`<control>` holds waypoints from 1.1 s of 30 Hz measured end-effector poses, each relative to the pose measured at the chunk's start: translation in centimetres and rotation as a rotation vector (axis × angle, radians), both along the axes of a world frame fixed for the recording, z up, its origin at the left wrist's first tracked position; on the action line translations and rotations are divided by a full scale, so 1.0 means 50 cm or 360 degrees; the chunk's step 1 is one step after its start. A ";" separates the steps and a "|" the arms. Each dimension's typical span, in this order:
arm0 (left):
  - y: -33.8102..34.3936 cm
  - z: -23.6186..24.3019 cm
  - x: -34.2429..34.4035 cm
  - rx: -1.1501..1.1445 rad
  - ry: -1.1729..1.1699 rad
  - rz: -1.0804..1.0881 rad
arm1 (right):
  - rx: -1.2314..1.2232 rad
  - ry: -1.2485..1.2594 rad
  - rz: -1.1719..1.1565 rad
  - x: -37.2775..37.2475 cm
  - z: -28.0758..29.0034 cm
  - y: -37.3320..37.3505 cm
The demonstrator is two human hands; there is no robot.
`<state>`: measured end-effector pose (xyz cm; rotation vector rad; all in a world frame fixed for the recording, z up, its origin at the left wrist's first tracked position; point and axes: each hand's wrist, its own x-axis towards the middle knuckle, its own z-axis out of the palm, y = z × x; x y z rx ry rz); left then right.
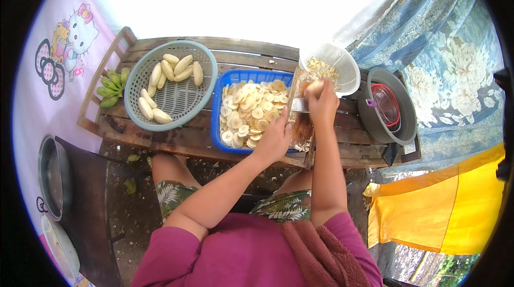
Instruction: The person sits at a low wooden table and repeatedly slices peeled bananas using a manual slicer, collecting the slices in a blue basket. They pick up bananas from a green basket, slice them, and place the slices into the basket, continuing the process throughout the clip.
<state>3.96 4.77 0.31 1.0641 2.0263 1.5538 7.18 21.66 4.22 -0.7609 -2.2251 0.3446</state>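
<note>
A wooden slicer board (297,129) with a metal blade stands tilted at the right end of a blue basket (217,115) full of banana slices (246,110). My left hand (273,134) is closed on the board's left edge. My right hand (322,105) grips a pale peeled banana piece (314,87) over the upper part of the board, by the blade. Just behind it sits a white mesh basket (349,73) with some slices inside. The underside of the banana piece is hidden by my fingers and the board.
A grey-green basket (203,92) of peeled bananas and a green banana bunch (111,86) occupy the left of the slatted bench (246,57). A grey basin (407,121) holding a red container (385,102) is at right. Metal pans (56,180) stand lower left; a yellow cloth (428,206) hangs right.
</note>
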 end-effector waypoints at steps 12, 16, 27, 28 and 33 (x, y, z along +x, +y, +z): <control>0.000 0.001 -0.001 0.0013 0.0103 0.0017 | -0.0106 -0.0312 0.0033 0.170 -0.001 -0.160; -0.002 0.003 0.001 -0.0048 0.0012 -0.0018 | -0.0005 -0.0077 0.0046 0.017 -0.005 -0.009; 0.010 -0.020 -0.005 0.0056 0.0119 0.0033 | -0.0165 -0.0454 -0.0052 0.169 0.003 -0.162; 0.010 -0.022 -0.004 0.0067 0.0149 0.0037 | 0.0009 -0.0289 -0.0010 0.150 -0.001 -0.149; 0.005 -0.012 0.001 0.0093 0.0047 0.0049 | -0.0037 -0.0233 -0.0068 0.010 0.012 -0.007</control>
